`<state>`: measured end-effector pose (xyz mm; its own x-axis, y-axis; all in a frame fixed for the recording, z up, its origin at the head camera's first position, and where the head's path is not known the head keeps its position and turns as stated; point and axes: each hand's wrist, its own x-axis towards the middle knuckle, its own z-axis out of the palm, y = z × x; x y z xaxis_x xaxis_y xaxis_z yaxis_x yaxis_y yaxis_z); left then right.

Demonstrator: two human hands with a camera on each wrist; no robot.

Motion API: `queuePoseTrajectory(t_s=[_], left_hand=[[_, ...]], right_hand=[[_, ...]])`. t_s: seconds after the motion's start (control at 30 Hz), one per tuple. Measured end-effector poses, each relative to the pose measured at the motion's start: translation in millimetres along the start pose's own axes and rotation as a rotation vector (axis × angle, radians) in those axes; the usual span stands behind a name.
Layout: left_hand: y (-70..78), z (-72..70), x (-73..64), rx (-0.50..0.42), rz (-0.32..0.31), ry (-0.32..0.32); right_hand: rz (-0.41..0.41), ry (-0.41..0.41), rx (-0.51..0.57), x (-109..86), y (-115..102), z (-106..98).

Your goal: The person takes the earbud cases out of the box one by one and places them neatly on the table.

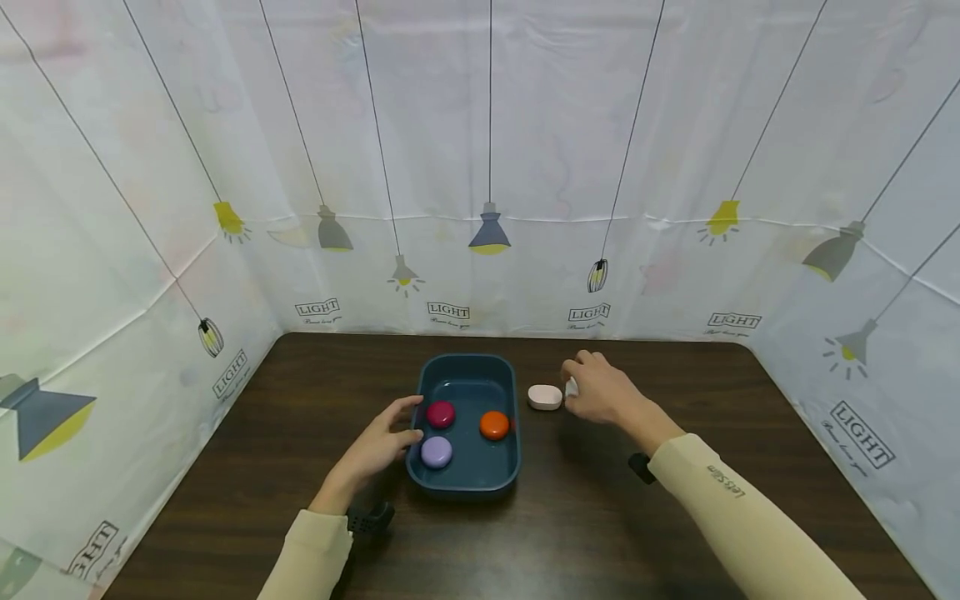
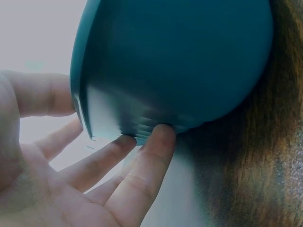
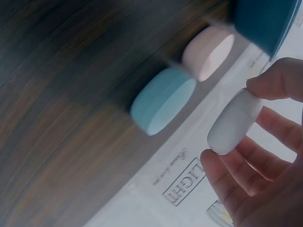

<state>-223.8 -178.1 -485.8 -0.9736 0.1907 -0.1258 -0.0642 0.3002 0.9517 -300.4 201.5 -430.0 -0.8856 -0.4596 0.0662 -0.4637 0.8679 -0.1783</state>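
A dark teal basin (image 1: 472, 479) holds a crimson rounded piece (image 1: 440, 414), a lilac one (image 1: 436, 452) and an orange one (image 1: 494, 425). My left hand (image 1: 386, 433) grips the basin's left side. Its thumb goes over the rim, its tip hidden, while the fingertips (image 2: 162, 135) press the outer wall. To the right of the basin, my right hand (image 1: 600, 390) pinches a small white oval case (image 3: 234, 123) with a thin seam, thumb at one end. Beneath it on the table stand a pale pink oval piece (image 3: 208, 52) and a light blue one (image 3: 163, 101); the head view hides the blue one.
The dark wood table (image 1: 570, 533) carries all these things. A white sheet (image 1: 555, 150) printed with hanging lamps stands up along the back and both sides. Dark wrist bands (image 1: 371, 518) sit below both hands.
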Motion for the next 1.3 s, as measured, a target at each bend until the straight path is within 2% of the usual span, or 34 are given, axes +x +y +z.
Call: queuePoseTrajectory(t_s=[0.27, 0.73, 1.3], left_hand=[[-1.4, 0.2, 1.6, 0.001, -0.005, 0.01], [0.6, -1.1, -0.9, 0.01, -0.01, 0.004], [1.7, -0.7, -1.4, -0.004, -0.004, -0.004]], right_hand=[[0.055, -0.032, 0.01, -4.7, 20.1, -1.3], [0.13, -0.035, 0.001, -7.3, 51.4, 6.0], [0.196, -0.073, 0.035, -6.1, 72.4, 30.3]])
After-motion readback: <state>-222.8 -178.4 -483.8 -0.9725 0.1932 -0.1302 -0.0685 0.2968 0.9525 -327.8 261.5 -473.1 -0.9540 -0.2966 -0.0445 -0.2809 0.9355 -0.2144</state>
